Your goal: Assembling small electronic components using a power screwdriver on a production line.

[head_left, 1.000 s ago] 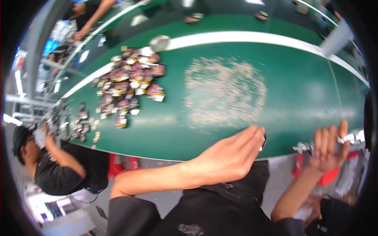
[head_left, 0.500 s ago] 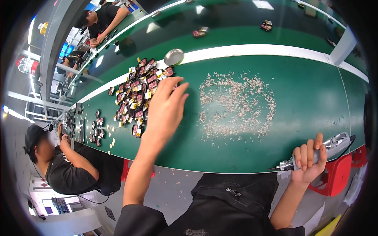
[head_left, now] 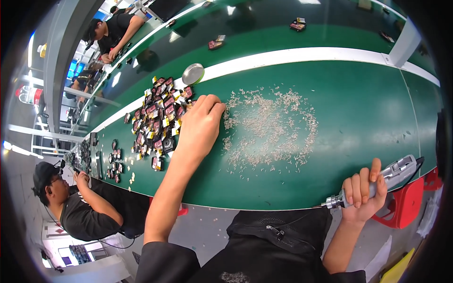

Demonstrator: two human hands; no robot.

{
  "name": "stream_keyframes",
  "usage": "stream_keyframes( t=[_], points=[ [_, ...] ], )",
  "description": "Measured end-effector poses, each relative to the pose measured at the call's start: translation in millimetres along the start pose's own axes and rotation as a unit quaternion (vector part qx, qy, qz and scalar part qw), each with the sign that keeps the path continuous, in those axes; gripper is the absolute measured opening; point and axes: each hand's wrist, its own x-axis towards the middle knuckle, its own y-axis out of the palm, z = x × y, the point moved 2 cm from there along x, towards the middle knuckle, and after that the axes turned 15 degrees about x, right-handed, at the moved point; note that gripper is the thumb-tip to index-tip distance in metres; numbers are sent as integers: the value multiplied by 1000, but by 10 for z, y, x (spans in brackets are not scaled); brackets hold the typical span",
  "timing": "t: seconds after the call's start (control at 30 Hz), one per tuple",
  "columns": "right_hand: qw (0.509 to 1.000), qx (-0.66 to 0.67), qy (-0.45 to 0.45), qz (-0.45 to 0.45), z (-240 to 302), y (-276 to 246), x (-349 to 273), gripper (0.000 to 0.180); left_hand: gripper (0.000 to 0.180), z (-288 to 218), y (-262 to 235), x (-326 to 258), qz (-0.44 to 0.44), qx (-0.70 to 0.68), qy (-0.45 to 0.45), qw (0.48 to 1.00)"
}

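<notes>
My left hand (head_left: 200, 127) is over the green work table, between a heap of small parts and a spread of tiny silvery screws (head_left: 271, 122). Its fingers are bent and pressed together at the left edge of the screws; the fingertips are hidden, so I cannot see whether they pinch anything. The heap of black modules (head_left: 158, 113), with reddish faces and yellow-white labels, lies just left of that hand. At the table's near edge on the right, my right hand (head_left: 363, 193) grips a grey electric screwdriver (head_left: 398, 170), its bit pointing left.
A round metal dish (head_left: 193, 74) lies by the white rail (head_left: 283, 56) at the table's far side. Beyond it, another green surface carries a few modules (head_left: 297, 24). A co-worker (head_left: 89, 203) sits on the left beside smaller module groups. A red stool (head_left: 403, 205) stands at right.
My left hand's fingers have drawn together and turned down toward the screws. The right hand still holds the screwdriver. The whole view has shifted slightly.
</notes>
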Motion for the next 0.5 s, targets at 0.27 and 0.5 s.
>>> stream_keyframes(
  t=[0.27,0.5],
  points=[
    [1000,7,3,6,-24,-12,-13,14,11,64,16,9,-32,-23,-16,999],
    [1000,-4,-4,-3,-2,31,-23,14,12,84,-16,-42,-16,-43,-50,998]
  ],
)
